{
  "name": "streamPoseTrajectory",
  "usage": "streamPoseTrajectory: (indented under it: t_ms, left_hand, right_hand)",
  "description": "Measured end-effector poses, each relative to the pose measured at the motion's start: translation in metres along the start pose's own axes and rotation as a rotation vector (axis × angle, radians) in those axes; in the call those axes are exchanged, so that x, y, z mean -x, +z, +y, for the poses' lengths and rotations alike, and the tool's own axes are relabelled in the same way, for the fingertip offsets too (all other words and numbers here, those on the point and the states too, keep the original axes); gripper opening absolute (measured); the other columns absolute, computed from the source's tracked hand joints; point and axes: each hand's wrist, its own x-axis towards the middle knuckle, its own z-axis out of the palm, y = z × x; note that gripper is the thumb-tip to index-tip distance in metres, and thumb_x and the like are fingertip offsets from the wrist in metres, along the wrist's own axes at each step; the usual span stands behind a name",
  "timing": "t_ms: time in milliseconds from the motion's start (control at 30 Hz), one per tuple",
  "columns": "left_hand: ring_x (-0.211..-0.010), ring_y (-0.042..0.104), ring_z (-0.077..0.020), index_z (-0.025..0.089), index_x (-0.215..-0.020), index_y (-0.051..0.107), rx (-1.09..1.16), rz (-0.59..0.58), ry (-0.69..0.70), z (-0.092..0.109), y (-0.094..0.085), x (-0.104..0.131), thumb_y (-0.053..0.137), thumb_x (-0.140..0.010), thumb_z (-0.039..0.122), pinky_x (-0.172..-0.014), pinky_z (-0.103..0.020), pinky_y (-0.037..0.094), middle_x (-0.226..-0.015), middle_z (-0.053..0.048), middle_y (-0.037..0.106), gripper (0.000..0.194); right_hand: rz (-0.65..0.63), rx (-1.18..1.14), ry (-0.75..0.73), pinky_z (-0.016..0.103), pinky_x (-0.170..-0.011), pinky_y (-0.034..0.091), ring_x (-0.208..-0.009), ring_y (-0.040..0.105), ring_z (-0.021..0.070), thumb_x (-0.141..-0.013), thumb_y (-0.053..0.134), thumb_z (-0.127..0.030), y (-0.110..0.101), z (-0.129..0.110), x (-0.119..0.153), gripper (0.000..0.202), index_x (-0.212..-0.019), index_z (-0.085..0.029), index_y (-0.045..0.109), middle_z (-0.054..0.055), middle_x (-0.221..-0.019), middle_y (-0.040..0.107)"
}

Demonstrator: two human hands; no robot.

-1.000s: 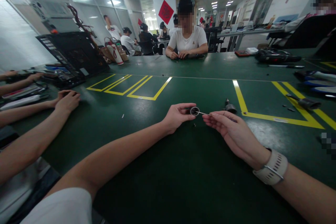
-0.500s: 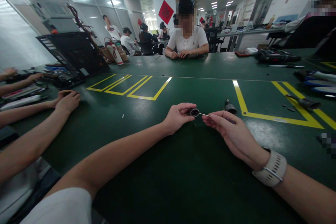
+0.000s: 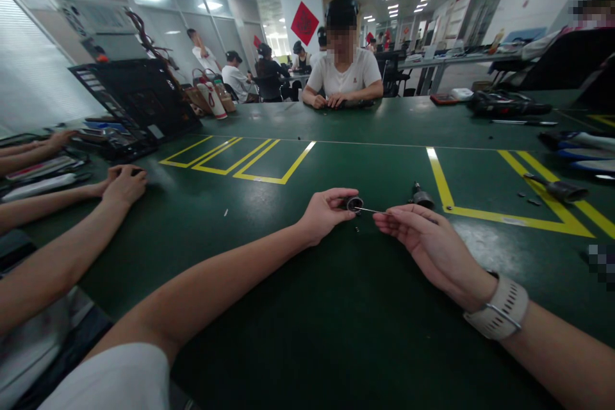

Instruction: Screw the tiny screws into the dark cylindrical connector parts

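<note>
My left hand (image 3: 327, 214) grips a small dark metal ring-shaped part (image 3: 355, 204) between thumb and fingers, its round opening turned toward me. A thin metal tool (image 3: 369, 210) is pinched in my right hand (image 3: 416, 227), and its tip reaches the opening of the part. Much of the tool's dark handle is hidden by my fingers. Just behind my right hand, a dark metal part with a narrow stem (image 3: 421, 196) rests on the green table (image 3: 269, 333). Tiny bits (image 3: 357, 229) lie below the ring-shaped part.
Yellow tape (image 3: 509, 221) marks the table. On the right lie another dark metal part (image 3: 567, 190) and small pieces (image 3: 533, 202). Another person's hands (image 3: 125, 184) rest at the left. A person (image 3: 343, 70) sits across, and a black frame (image 3: 139, 99) stands at the back left.
My right hand has shifted slightly right, with the tool a little lower in the opening. My left hand holds the part almost unmoved.
</note>
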Motion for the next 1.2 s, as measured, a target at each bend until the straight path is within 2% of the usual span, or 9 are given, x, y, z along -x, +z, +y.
streamPoseTrajectory:
  t_ms: [133, 300, 467, 567, 700, 1000, 1200]
  left_hand:
    - [-0.094, 0.065, -0.0170, 0.013, -0.101, 0.065, 0.000, 0.044, 0.009, -0.001, 0.000, -0.001, 0.067, -0.058, -0.006, -0.098, -0.041, 0.044, -0.098, -0.006, 0.070, 0.047]
    - [-0.096, 0.064, -0.0182, 0.014, -0.104, 0.063, -0.030, 0.041, 0.032, -0.004, -0.003, -0.002, 0.065, -0.060, -0.005, -0.097, -0.042, 0.045, -0.100, -0.007, 0.069, 0.047]
    - [-0.104, 0.060, -0.0203, 0.015, -0.103, 0.063, -0.167, 0.019, 0.134, -0.008, -0.006, -0.001, 0.063, -0.064, -0.003, -0.093, -0.041, 0.049, -0.116, -0.009, 0.061, 0.044]
    - [-0.107, 0.059, -0.0205, 0.016, -0.103, 0.063, -0.236, 0.013, 0.186, -0.011, -0.007, -0.002, 0.062, -0.065, -0.002, -0.091, -0.039, 0.050, -0.121, -0.010, 0.058, 0.041]
    - [-0.105, 0.060, -0.0201, 0.016, -0.109, 0.059, -0.254, 0.003, 0.189, -0.012, -0.008, -0.002, 0.064, -0.068, 0.002, -0.091, -0.040, 0.050, -0.118, -0.010, 0.059, 0.044]
    - [-0.101, 0.062, -0.0205, 0.015, -0.109, 0.058, -0.220, 0.009, 0.170, -0.009, -0.006, 0.000, 0.066, -0.067, 0.005, -0.091, -0.041, 0.050, -0.112, -0.010, 0.062, 0.044]
    - [-0.102, 0.062, -0.0221, 0.013, -0.108, 0.059, -0.236, 0.028, 0.189, -0.009, -0.005, 0.000, 0.066, -0.067, 0.005, -0.089, -0.042, 0.051, -0.112, -0.011, 0.061, 0.042]
  right_hand:
    - [0.023, 0.023, -0.035, 0.037, -0.084, 0.047, -0.081, 0.065, 0.0186, -0.073, 0.069, -0.026, 0.001, 0.002, 0.001, 0.008, -0.074, -0.019, 0.067, 0.005, -0.081, 0.071]
    - [0.092, 0.060, -0.084, 0.035, -0.078, 0.047, -0.076, 0.064, 0.0180, -0.071, 0.070, -0.028, 0.002, 0.003, 0.004, 0.009, -0.070, -0.019, 0.067, 0.003, -0.074, 0.070]
    - [0.142, 0.148, -0.148, 0.035, -0.074, 0.047, -0.073, 0.062, 0.0173, -0.073, 0.067, -0.029, -0.001, 0.007, 0.004, 0.008, -0.069, -0.021, 0.066, 0.001, -0.071, 0.067]
    - [0.118, 0.279, -0.139, 0.036, -0.075, 0.045, -0.075, 0.062, 0.0182, -0.073, 0.067, -0.031, -0.001, 0.009, 0.005, 0.011, -0.073, -0.020, 0.065, 0.001, -0.073, 0.067]
    - [0.060, 0.464, -0.152, 0.039, -0.078, 0.045, -0.082, 0.061, 0.0203, -0.076, 0.065, -0.038, -0.002, 0.010, 0.008, 0.018, -0.082, -0.021, 0.064, 0.002, -0.082, 0.067]
    - [0.111, 0.525, -0.235, 0.032, -0.067, 0.043, -0.076, 0.056, 0.0186, -0.075, 0.065, -0.042, -0.005, 0.014, 0.007, 0.022, -0.082, -0.021, 0.062, 0.001, -0.078, 0.062]
    - [0.090, 0.615, -0.282, 0.030, -0.061, 0.041, -0.069, 0.053, 0.0166, -0.077, 0.064, -0.041, -0.002, 0.012, 0.008, 0.020, -0.080, -0.021, 0.060, 0.000, -0.074, 0.058]
